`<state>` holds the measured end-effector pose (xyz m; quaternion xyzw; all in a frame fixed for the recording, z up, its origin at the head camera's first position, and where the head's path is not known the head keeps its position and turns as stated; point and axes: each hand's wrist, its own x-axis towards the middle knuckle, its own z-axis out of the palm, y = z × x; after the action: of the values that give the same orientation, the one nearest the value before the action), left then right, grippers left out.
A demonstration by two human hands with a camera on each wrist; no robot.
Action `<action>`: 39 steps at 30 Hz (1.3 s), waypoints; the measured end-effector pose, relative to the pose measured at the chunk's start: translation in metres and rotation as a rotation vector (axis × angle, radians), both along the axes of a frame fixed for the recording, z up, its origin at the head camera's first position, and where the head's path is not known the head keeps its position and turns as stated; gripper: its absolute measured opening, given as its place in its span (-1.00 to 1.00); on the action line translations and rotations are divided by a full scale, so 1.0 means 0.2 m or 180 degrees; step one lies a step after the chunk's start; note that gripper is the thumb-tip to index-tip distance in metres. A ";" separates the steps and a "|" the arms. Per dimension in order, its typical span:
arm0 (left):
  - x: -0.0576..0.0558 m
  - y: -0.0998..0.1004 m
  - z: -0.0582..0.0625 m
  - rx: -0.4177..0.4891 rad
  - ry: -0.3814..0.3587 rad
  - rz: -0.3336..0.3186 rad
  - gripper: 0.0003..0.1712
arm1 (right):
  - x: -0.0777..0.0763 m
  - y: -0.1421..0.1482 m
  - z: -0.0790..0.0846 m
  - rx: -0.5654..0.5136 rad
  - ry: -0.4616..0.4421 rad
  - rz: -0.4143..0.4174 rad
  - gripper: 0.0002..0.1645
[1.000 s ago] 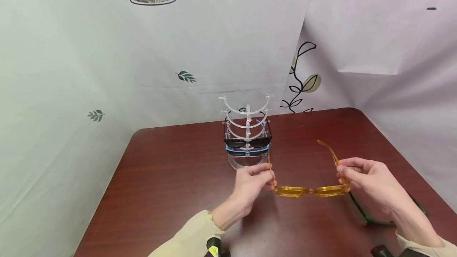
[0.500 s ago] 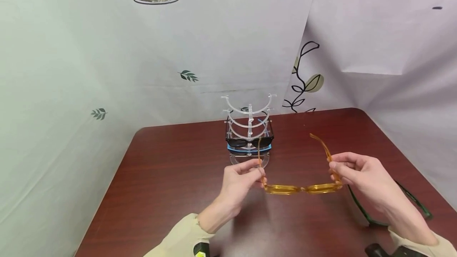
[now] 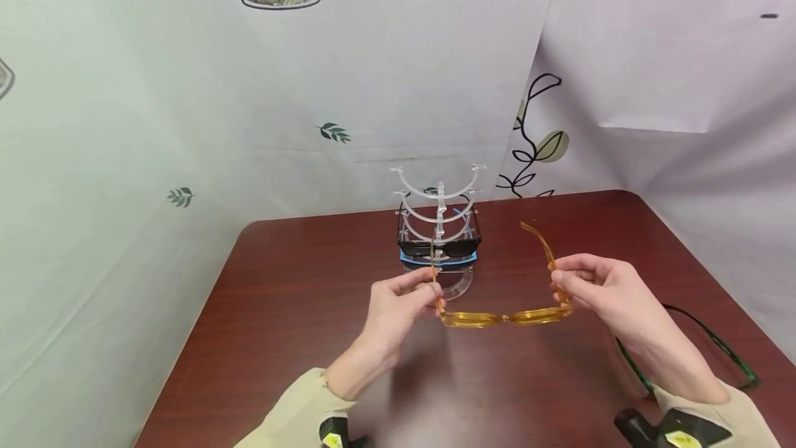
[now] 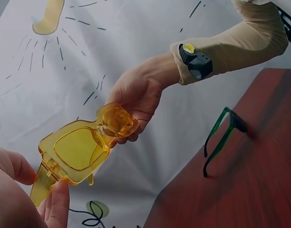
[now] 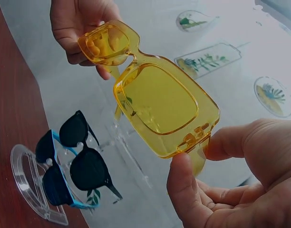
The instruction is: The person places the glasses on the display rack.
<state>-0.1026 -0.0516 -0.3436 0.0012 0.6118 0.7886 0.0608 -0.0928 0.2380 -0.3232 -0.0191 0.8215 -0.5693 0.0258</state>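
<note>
Yellow sunglasses with clear amber frames and unfolded temples are held up over the table. My left hand pinches one temple near its hinge, and my right hand pinches the other; the right wrist view shows thumb and fingertips gripping beside the hinge. Beyond the lenses stands a clear display stand with curved arms. Black sunglasses and a blue-framed pair sit on its lower arms, while the upper arms hold nothing. The tip of the left temple overlaps the stand in the head view.
Green-framed glasses lie on the dark red table, partly behind my right forearm in the head view. A pale printed cloth hangs behind the table and along its sides.
Both hands have carried the yellow sunglasses leftward and a little forward, toward the front of the stand. The grip on both temples is the same. The head view has shifted slightly.
</note>
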 end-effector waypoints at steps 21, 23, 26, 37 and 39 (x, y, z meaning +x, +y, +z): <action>-0.19 -0.14 0.04 -0.0240 -0.0055 0.0329 -0.61 | -0.24 -0.17 0.04 -0.0256 0.0176 0.0205 -0.61; -0.22 -0.14 0.04 -0.0258 -0.0046 0.0367 -0.62 | -0.26 -0.18 0.04 -0.0289 0.0168 0.0217 -0.61; -0.24 -0.15 0.05 -0.0302 -0.0033 0.0409 -0.62 | -0.28 -0.19 0.04 -0.0320 0.0135 0.0229 -0.60; -0.35 -0.16 0.08 -0.0327 -0.0036 0.0426 -0.65 | -0.39 -0.22 0.05 -0.0372 0.0108 0.0231 -0.61; -0.37 -0.17 0.08 -0.0340 -0.0068 0.0439 -0.64 | -0.41 -0.23 0.05 -0.0384 0.0104 0.0231 -0.61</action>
<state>-0.1761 -0.0850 -0.3278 -0.0526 0.6510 0.7571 0.0128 -0.1742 0.1930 -0.3126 -0.0598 0.7848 -0.6161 0.0318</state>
